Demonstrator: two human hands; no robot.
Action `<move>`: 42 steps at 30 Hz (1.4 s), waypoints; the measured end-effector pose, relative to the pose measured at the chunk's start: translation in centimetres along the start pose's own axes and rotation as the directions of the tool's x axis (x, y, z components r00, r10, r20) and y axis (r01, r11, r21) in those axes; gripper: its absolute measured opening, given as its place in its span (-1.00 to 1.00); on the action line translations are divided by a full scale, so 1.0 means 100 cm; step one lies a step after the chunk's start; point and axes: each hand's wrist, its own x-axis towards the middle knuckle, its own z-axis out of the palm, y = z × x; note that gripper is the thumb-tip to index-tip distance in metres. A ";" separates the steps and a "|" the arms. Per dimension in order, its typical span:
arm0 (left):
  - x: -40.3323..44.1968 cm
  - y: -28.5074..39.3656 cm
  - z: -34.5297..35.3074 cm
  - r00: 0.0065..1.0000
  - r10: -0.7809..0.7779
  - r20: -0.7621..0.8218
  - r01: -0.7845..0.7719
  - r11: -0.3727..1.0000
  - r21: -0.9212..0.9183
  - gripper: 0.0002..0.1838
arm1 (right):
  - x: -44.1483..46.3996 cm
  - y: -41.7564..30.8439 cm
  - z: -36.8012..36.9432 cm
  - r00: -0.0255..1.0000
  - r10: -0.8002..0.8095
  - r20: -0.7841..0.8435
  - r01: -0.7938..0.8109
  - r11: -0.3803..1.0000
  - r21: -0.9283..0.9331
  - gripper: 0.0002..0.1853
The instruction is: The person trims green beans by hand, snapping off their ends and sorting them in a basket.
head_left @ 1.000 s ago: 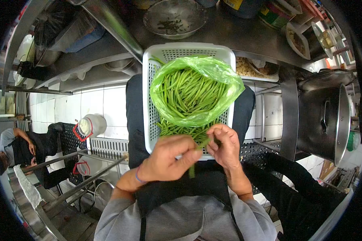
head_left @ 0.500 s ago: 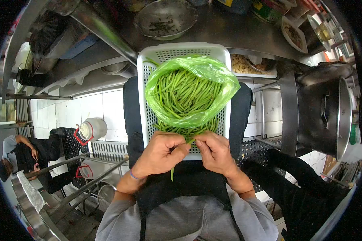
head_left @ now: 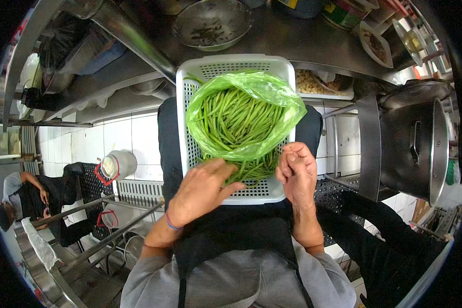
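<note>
A white perforated plastic basket (head_left: pixel 287 190) rests on my lap. Inside it, a green plastic bag (head_left: pixel 287 120) stands with its mouth wide, full of long green beans (head_left: pixel 236 115). More loose green beans (head_left: pixel 256 172) lie in the basket in front of the bag. My left hand (head_left: pixel 197 187) is over the basket's near left part, beside those loose beans, thumb apart from the stretched fingers. At the right rim is my right hand (head_left: pixel 297 172), raised with its fingers curled together; anything between the fingertips is too small to make out.
A metal bowl (head_left: pixel 213 25) with dark scraps stands on the steel counter (head_left: pixel 292 49) ahead. To the right is a large steel pot (head_left: pixel 410 149). Metal rails (head_left: pixel 102 231) and a seated person (head_left: pixel 49 200) are at the left. Another person's dark-clothed legs (head_left: pixel 380 231) are at right.
My hands have come apart from a bean held between them. The left one opened and shifted left; the right one rose to the basket's right rim. The bean end hanging below is gone from view.
</note>
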 end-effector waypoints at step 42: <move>-0.001 0.001 -0.011 0.960 -0.240 0.142 0.279 0.802 -0.529 -0.82 | -0.015 0.013 0.037 0.696 -0.348 0.628 0.702 0.149 -0.696 -0.56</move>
